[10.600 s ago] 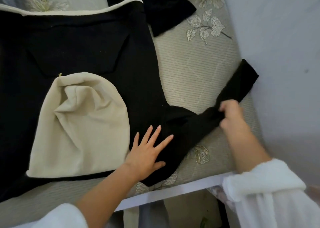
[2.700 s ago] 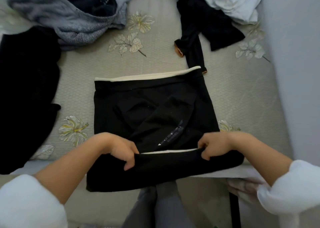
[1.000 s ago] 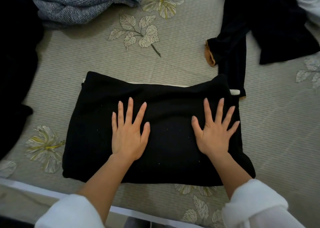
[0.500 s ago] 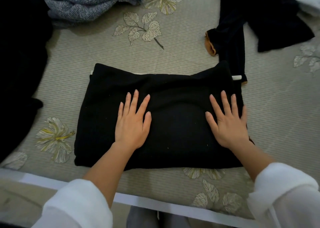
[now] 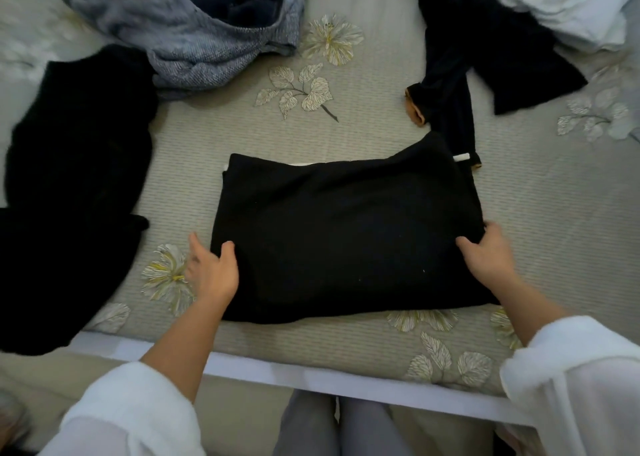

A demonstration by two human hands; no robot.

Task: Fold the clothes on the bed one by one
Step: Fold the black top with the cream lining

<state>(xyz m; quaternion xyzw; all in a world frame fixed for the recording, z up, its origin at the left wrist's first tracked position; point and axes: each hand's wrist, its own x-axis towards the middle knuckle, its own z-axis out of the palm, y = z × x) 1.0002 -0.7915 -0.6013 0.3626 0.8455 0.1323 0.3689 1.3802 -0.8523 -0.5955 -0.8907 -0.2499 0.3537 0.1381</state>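
Head view: left hand (image 5: 211, 273) and right hand (image 5: 485, 256) grip the folded garment (image 5: 346, 234) by its sides near the front edge of the bed (image 5: 346, 346). A dark sleeve (image 5: 453, 120) touches its far-right corner.

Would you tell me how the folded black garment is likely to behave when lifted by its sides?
Probably floppy: the garment is soft fabric, so its middle may sag between the left hand and right hand. Its stacked layers suggest some weight, and they could slide apart.

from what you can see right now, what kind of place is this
Probably a bedroom at home: a bed with a floral cover, a folded black garment on it, and unfolded clothes like a grey knit sweater heaped at the far side.
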